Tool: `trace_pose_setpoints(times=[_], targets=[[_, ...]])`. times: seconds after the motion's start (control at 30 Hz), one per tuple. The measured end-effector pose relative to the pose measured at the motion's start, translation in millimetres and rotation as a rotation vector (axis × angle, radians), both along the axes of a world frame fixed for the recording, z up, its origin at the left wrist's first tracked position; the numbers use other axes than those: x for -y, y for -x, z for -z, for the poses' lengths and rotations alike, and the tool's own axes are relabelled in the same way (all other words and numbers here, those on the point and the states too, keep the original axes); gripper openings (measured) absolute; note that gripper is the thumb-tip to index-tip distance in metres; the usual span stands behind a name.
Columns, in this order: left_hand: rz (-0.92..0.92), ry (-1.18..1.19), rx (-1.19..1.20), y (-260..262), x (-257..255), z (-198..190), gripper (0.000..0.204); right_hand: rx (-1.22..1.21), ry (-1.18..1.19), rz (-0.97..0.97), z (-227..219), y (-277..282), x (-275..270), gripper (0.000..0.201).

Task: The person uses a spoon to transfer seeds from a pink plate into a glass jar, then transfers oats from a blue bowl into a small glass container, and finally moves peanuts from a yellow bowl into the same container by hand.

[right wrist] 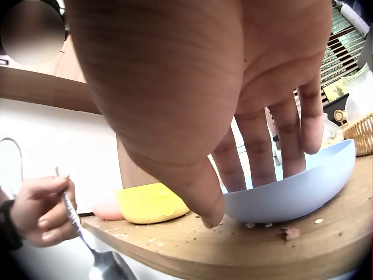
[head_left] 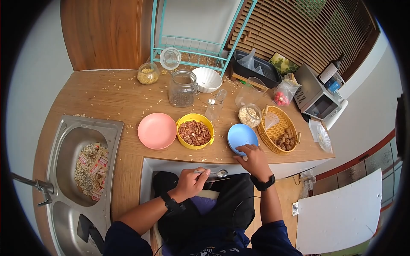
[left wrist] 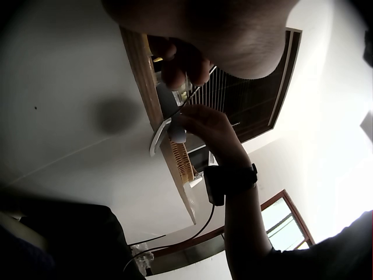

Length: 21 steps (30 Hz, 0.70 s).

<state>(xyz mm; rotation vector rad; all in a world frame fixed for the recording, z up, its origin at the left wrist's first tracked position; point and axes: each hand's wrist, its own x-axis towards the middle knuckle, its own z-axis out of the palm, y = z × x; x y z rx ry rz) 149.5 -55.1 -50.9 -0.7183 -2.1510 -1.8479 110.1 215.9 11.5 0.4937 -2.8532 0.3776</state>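
My left hand (head_left: 193, 180) is below the counter's front edge, in front of my lap, pinching the handle of a metal spoon (head_left: 218, 173) whose bowl points right. The left wrist view shows its fingers (left wrist: 180, 61) on the spoon (left wrist: 166, 116). My right hand (head_left: 253, 157) grips the near rim of an empty blue bowl (head_left: 241, 135). In the right wrist view the fingers (right wrist: 262, 151) reach over the rim into the bowl (right wrist: 297, 192), with the thumb outside by the counter. A yellow bowl of peanuts (head_left: 195, 131) stands just left of the blue one.
A pink plate (head_left: 157, 130) lies left of the peanuts. A wicker basket (head_left: 273, 132) with walnuts and an oat jar (head_left: 250, 115) are to the right. Glass jars (head_left: 183, 88), a white bowl (head_left: 208, 79) and a toaster oven (head_left: 314, 96) stand behind. The sink (head_left: 85, 128) holds scraps.
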Motion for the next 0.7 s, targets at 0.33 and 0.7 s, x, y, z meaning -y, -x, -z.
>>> trace_pose_setpoints(times=[0.33,0.7], targets=[[0.006,0.034,0.016,0.0,1.5,1.1,0.032,-0.074,0.108,-0.303,-31.5,33.4,90.5,0.034],[0.003,-0.056,0.002,0.8,0.0,2.1,0.032,0.091,-0.111,-0.302,18.9,83.0,144.8,0.069]])
